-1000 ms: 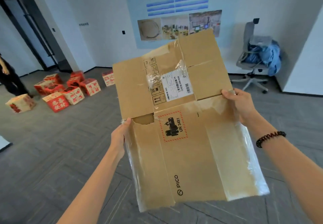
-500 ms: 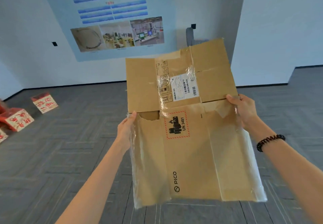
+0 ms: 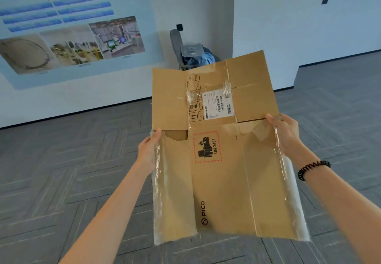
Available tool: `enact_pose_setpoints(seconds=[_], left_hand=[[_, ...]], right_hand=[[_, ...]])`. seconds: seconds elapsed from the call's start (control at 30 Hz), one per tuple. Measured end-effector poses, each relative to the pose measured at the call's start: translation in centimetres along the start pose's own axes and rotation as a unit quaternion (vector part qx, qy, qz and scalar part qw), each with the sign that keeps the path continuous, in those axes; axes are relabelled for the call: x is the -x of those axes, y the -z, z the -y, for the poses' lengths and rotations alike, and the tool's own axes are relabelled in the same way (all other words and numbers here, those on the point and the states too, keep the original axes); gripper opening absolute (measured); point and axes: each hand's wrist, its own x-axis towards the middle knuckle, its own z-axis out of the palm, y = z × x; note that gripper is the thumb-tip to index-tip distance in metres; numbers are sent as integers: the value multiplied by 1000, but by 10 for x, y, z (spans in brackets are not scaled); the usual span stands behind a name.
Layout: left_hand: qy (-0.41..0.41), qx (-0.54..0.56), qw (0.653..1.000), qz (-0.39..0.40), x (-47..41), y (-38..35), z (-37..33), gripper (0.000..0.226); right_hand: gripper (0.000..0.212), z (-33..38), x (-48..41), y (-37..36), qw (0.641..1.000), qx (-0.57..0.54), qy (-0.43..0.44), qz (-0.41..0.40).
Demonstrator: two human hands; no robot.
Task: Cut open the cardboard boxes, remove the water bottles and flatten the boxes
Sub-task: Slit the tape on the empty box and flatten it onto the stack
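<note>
A flattened brown cardboard box hangs in front of me, held up off the floor. It carries a white shipping label, a red-bordered UN 3481 mark and clear tape along its sides. My left hand grips its left edge with the thumb on the front. My right hand grips the right edge at about the same height, a black spiral band on that wrist. No water bottles are in view.
Grey patterned carpet covers the floor. A grey office chair piled with blue cloth stands against the white wall behind the box. A large poster with photos fills the wall at the left.
My view has swung to the right: the red boxes on the floor have left the frame and the chair shows behind the cardboard. Both hands keep the same hold.
</note>
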Motion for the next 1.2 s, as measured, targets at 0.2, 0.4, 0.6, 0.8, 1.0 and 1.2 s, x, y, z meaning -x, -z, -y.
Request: enact_pose_setpoints(seconds=[0.2, 0.4, 0.6, 0.8, 1.0, 1.2], left_hand=[[11, -5, 1000, -7, -110, -78, -16, 55], [19, -32, 999, -30, -197, -130, -32, 26], [39, -46, 998, -31, -328, -149, -31, 49], [67, -33, 997, -34, -462, -172, -38, 39], [73, -61, 995, -40, -569, -198, -38, 39], [70, -94, 993, -17, -690, -249, -36, 36]], right_hand=[[30, -10, -124, -10, 1000, 12, -5, -23], [31, -25, -224, -40, 999, 32, -27, -35], [30, -53, -327, -84, 996, 50, -52, -46], [34, -91, -456, -155, 993, 76, -82, -29], [38, -127, -545, -196, 988, 81, -119, -54], [36, -161, -654, -227, 984, 72, -151, -61]])
